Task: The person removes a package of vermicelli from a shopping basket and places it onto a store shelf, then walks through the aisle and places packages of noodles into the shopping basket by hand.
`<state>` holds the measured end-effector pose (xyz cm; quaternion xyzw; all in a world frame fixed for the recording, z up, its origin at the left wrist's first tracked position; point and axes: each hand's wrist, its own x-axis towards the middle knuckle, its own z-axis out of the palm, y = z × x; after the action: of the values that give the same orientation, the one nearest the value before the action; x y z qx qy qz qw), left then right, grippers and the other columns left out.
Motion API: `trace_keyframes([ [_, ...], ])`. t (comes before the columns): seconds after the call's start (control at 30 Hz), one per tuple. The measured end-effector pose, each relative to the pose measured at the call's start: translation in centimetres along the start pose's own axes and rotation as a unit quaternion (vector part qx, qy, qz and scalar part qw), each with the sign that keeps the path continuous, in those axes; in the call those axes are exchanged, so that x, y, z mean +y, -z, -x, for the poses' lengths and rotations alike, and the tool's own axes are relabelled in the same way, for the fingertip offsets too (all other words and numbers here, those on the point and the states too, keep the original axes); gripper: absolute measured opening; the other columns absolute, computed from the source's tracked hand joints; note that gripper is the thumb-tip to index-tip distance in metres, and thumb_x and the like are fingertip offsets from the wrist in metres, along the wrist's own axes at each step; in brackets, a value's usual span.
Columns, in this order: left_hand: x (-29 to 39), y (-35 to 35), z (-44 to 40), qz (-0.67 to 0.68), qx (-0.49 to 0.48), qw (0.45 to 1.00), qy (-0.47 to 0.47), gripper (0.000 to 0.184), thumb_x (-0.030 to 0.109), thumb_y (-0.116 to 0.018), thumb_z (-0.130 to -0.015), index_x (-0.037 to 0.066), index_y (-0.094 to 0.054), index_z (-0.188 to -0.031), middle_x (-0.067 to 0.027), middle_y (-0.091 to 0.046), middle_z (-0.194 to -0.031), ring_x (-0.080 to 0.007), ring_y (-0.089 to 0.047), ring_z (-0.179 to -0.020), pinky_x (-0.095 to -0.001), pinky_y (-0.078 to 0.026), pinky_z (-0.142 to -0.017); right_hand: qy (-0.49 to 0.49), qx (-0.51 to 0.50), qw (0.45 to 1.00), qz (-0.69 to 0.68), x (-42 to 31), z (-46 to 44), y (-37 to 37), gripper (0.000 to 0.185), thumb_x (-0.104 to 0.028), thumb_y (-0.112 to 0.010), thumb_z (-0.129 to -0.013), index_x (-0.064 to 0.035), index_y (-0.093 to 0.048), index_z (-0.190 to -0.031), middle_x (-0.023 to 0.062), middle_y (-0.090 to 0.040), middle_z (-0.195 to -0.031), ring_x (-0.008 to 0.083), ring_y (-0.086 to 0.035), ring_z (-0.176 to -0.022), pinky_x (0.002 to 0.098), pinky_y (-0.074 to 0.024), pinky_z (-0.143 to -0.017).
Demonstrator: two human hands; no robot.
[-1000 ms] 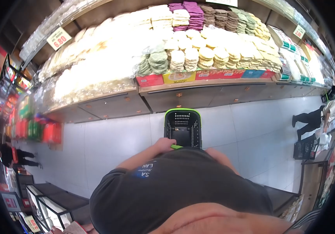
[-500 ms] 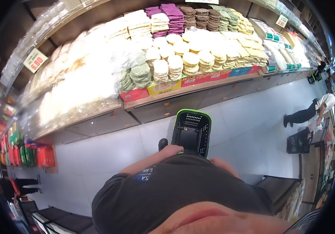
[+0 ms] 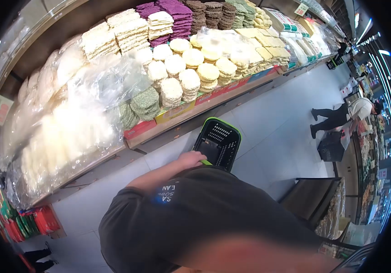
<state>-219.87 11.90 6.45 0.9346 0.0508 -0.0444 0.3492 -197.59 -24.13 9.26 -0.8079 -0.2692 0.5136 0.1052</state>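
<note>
My left hand [image 3: 192, 159] is closed on the green handle [image 3: 206, 162] of a black shopping basket. The basket [image 3: 232, 142] has perforated walls and a bright green rim, and it stands in front of my body by the display counter. My right hand is out of view, hidden behind my dark shirt. Beyond the basket, the counter holds stacks of what look like dried noodle cakes: round pale yellow ones [image 3: 207, 73], green ones [image 3: 145, 103], purple blocks [image 3: 176, 19] and brown ones [image 3: 198, 16].
Clear plastic sheeting [image 3: 109, 82] covers goods at the counter's left. A price card [image 3: 0, 109] hangs at far left. On the right, a person [image 3: 341, 113] stands near a dark basket [image 3: 331, 146]. Red and green packages [image 3: 27, 223] sit at lower left, beside another person's legs [image 3: 40, 259].
The view has turned and shifted, so the counter slants more steeply and looks closer. My right forearm has gone out of sight. My left hand still grips the basket handle.
</note>
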Motion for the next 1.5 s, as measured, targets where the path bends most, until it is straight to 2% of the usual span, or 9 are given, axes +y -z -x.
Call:
trace_keyframes([
  [0.23,-0.9,2.1,-3.2,-0.014,0.059,0.996,-0.061,0.036,0.02,-0.06,-0.088,0.021,-0.06,-0.124,-0.0054,-0.063,-0.111,-0.0286,-0.067,-0.093,-0.0423,-0.056,-0.077,-0.024,0.039,0.999,-0.023,-3.1,-0.7,-1.8,0.034,-0.029,-0.068,-0.084,-0.0074,-0.068,-0.111,0.0166,-0.07,-0.099,0.0297,-0.067,-0.098,0.0393,-0.0489,-0.086],
  [0.33,-1.4,2.4,-5.8,-0.007,0.024,0.996,-0.082,0.036,0.014,-0.061,-0.086,0.018,-0.061,-0.121,-0.004,-0.062,-0.118,-0.0291,-0.065,-0.101,-0.0422,-0.055,-0.082,-0.033,0.05,0.998,-0.035,-3.6,-0.8,-2.2,0.034,-0.029,-0.068,-0.084,-0.0073,-0.068,-0.11,0.0167,-0.07,-0.098,0.0296,-0.067,-0.097,0.0392,-0.0489,-0.086],
  [0.57,-2.9,1.4,-9.7,0.016,-0.024,0.987,-0.156,0.027,0.012,-0.056,-0.086,0.015,-0.061,-0.112,-0.0102,-0.061,-0.114,-0.0341,-0.065,-0.096,-0.0459,-0.053,-0.082,-0.049,0.067,0.994,-0.073,-3.0,-2.0,-1.8,0.033,-0.028,-0.068,-0.084,-0.0071,-0.068,-0.109,0.0169,-0.07,-0.097,0.0293,-0.067,-0.097,0.0391,-0.0488,-0.085],
  [0.8,-4.6,-0.4,-14.6,0.078,-0.077,0.986,-0.129,0.031,0.005,-0.056,-0.082,0.013,-0.061,-0.112,-0.0111,-0.059,-0.117,-0.0333,-0.059,-0.108,-0.0424,-0.051,-0.089,-0.059,0.073,0.989,-0.118,1.6,-5.3,0.5,0.031,-0.028,-0.068,-0.084,-0.0069,-0.068,-0.108,0.0171,-0.07,-0.096,0.0289,-0.067,-0.096,0.039,-0.0488,-0.085],
  [0.97,-4.3,1.8,-20.2,0.087,-0.136,0.981,-0.103,0.03,0.012,-0.055,-0.086,0.012,-0.059,-0.116,-0.0134,-0.058,-0.117,-0.0349,-0.057,-0.111,-0.0418,-0.049,-0.092,-0.07,0.086,0.982,-0.155,4.8,-7.4,3.1,0.03,-0.027,-0.067,-0.084,-0.0067,-0.068,-0.107,0.0172,-0.07,-0.096,0.0287,-0.067,-0.096,0.0389,-0.0487,-0.085],
  [1.13,-2.0,3.7,-27.9,0.0,-0.185,0.978,-0.093,0.03,0.02,-0.057,-0.089,0.01,-0.058,-0.118,-0.0173,-0.059,-0.117,-0.0383,-0.058,-0.11,-0.0448,-0.048,-0.092,-0.086,0.168,0.967,-0.172,-2.0,-2.7,11.3,0.033,-0.03,-0.068,-0.083,-0.0059,-0.068,-0.107,0.0186,-0.07,-0.097,0.0303,-0.067,-0.098,0.0389,-0.0487,-0.085],
  [1.23,0.0,5.5,-31.6,-0.055,-0.218,0.97,-0.093,0.027,0.022,-0.054,-0.092,0.009,-0.058,-0.115,-0.0184,-0.059,-0.117,-0.0398,-0.058,-0.11,-0.0453,-0.048,-0.092,0.011,0.151,0.966,-0.21,6.5,-8.8,10.8,0.037,-0.032,-0.069,-0.082,-0.0052,-0.067,-0.108,0.0196,-0.07,-0.099,0.0315,-0.067,-0.1,0.0389,-0.0487,-0.086],
  [1.33,0.8,5.5,-33.6,-0.056,-0.219,0.973,-0.051,0.026,0.026,-0.05,-0.094,0.008,-0.057,-0.112,-0.0196,-0.058,-0.116,-0.0408,-0.058,-0.11,-0.045,-0.049,-0.091,0.031,0.187,0.937,-0.292,7.9,-11.3,12.3,0.039,-0.034,-0.07,-0.081,-0.0065,-0.068,-0.108,0.02,-0.07,-0.102,0.0332,-0.067,-0.101,0.0397,-0.0489,-0.087],
  [1.5,2.0,7.5,-34.3,0.017,-0.217,0.975,-0.053,0.028,0.028,-0.046,-0.096,0.007,-0.054,-0.112,-0.0206,-0.059,-0.113,-0.0404,-0.06,-0.107,-0.046,-0.048,-0.09,-0.046,0.212,0.961,-0.174,5.1,-10.1,15.9,0.042,-0.04,-0.071,-0.08,-0.01,-0.068,-0.11,0.0195,-0.069,-0.105,0.0364,-0.065,-0.104,0.042,-0.0496,-0.087],
])
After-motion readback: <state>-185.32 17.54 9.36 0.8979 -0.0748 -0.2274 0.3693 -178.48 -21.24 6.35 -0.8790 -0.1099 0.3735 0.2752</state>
